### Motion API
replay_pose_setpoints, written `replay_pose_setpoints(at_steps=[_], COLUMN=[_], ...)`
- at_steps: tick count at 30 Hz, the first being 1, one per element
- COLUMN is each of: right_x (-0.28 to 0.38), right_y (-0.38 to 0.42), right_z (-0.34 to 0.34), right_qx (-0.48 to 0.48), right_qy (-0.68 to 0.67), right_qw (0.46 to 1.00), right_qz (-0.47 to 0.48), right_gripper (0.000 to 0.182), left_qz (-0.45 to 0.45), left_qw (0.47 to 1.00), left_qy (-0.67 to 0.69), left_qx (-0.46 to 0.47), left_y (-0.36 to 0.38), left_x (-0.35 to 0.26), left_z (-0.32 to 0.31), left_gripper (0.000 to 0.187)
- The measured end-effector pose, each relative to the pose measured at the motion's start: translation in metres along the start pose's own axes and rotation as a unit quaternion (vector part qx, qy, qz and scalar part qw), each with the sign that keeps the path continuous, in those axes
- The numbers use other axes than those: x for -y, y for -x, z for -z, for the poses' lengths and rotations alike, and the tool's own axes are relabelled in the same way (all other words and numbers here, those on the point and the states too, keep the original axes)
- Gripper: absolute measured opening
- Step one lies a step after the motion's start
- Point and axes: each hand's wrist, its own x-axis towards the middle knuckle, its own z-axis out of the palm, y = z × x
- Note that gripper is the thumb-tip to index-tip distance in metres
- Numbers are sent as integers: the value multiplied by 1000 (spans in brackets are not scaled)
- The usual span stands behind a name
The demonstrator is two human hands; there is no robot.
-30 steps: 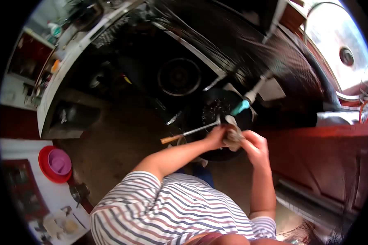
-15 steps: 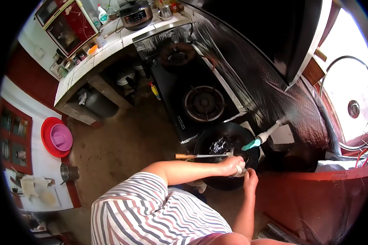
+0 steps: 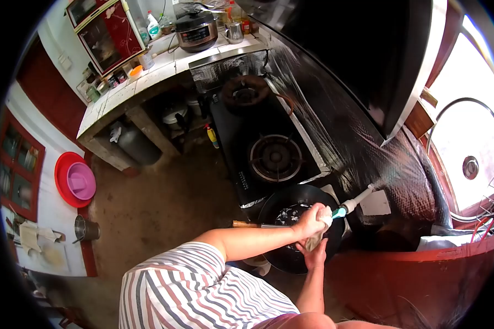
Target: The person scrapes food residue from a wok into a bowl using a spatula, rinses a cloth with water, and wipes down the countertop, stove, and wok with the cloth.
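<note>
A black wok (image 3: pixel 274 249) with water and pale foam or glare in it sits beside the stove. Over it, my left hand (image 3: pixel 309 222) is closed around the upper part of a bunched pale cloth (image 3: pixel 316 239). My right hand (image 3: pixel 314 255) grips the cloth's lower end, just below the left one. A tool with a wooden handle (image 3: pixel 247 223) lies across the wok's left rim, its far end hidden behind my left hand. The teal tap nozzle (image 3: pixel 339 213) is close to the right of my left hand.
The black gas stove (image 3: pixel 241 137) lies beyond the wok. A red-rimmed surface (image 3: pixel 411 256) stands at the right. A tiled counter (image 3: pixel 170 63) holds a cooker (image 3: pixel 196 34). Pink and red basins (image 3: pixel 81 181) are at the left, and the range hood (image 3: pixel 346 55) hangs above.
Both hands have moved slightly; the right has shifted left and down, and the cloth hangs longer between them. The left hand is nearer the tap nozzle. The whole view has tilted slightly.
</note>
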Motion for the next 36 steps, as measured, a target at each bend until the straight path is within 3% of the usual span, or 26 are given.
replay_pose_setpoints(at_steps=[2, 3, 4, 5, 7, 8, 9, 10, 11, 12, 13, 15, 17, 18, 20, 21, 23, 24, 25, 26, 27, 29, 31, 32, 34, 36], right_x=[4, 3, 1, 1, 3, 6, 9, 7, 9, 8, 6, 5, 7, 11, 22, 26, 26, 23, 20, 3, 5, 6, 6, 8, 8, 1], right_y=[-7, -15, -17, -17, -5, 4, 12, 15, 18, 18, 17, 12, 5, 3, -1, 0, -8, -13, -19, -24, -27, -18, -17, -15, -9, -16], right_z=[-4, 1, 8, 14, -5, -16, -26, -34, -48, -59, -66, -73, -66, -63, -55, -53, -48, -42, -38, -40, -34, -43, -51, -54, -53, -24], right_qx=[66, 42, 43, 47, 35, 100, 164, 167, 192, 229, 264, 274, 255, 246, 196, 106, 51, 25, 0, -74, -96, -64, -101, -94, -86, -23], right_qy=[-113, -158, -128, -98, -147, -210, -271, -334, -394, -423, -451, -488, -443, -419, -340, -239, -72, 32, 136, 245, 491, 656, 738, 742, 747, 647], right_qw=[991, 986, 991, 993, 987, 970, 945, 921, 890, 867, 842, 811, 842, 858, 906, 953, 987, 992, 985, 966, 864, 749, 667, 663, 659, 756], right_qz=[17, 29, -14, -55, -53, -68, -83, -113, -126, -130, -132, -171, -171, -168, -162, -151, -134, -122, -107, 47, 58, 72, 4, 14, 21, 91], right_gripper=[74, 69, 63, 57, 47, 48, 50, 53, 53, 52, 52, 51, 48, 46, 40, 38, 34, 34, 34, 38, 46, 51, 58, 55, 52, 43], left_qz=[-20, -18, -170, -317, -206, -135, -53, 126, 290, 296, 259, 247, 227, 228, 233, 233, 219, 176, 147, 139, 132, 121, 159, 204, 184, 126], left_qw=[996, 996, 968, 895, 951, 976, 990, 984, 908, 845, 775, 731, 809, 840, 876, 876, 948, 959, 981, 982, 975, 964, 947, 933, 930, 933], left_qy=[9, 9, -132, -268, -185, -148, -119, 72, 261, 364, 493, 547, 473, 431, 379, 380, 197, 170, 29, -61, -151, -234, -279, -296, -318, -332], left_qx=[89, 90, 132, 166, 135, 84, 47, 106, 154, 258, 297, 324, 265, 240, 187, 186, 119, 145, 127, 111, 96, 26, -6, 15, 24, 54], left_y=[23, 37, 50, 56, 54, 46, 41, 38, 32, 22, 18, 8, -6, -13, -21, -21, -21, -24, -24, -26, -24, -9, 3, -1, 2, 1], left_x=[14, 18, 20, 21, 23, 56, 53, 48, 31, 49, 51, 21, 19, 22, 28, 29, 30, 52, 61, 73, 86, 96, 95, 106, 92, 89], left_z=[0, 5, 13, 23, 42, 49, 58, 61, 64, 63, 53, 45, 37, 34, 27, 24, 18, 14, 11, 8, 4, -4, -4, -4, 0, 1], left_gripper=[44, 44, 39, 35, 30, 25, 36, 44, 52, 65, 60, 52, 22, 18, 15, 15, 16, 19, 23, 25, 26, 21, 23, 25, 26, 30])
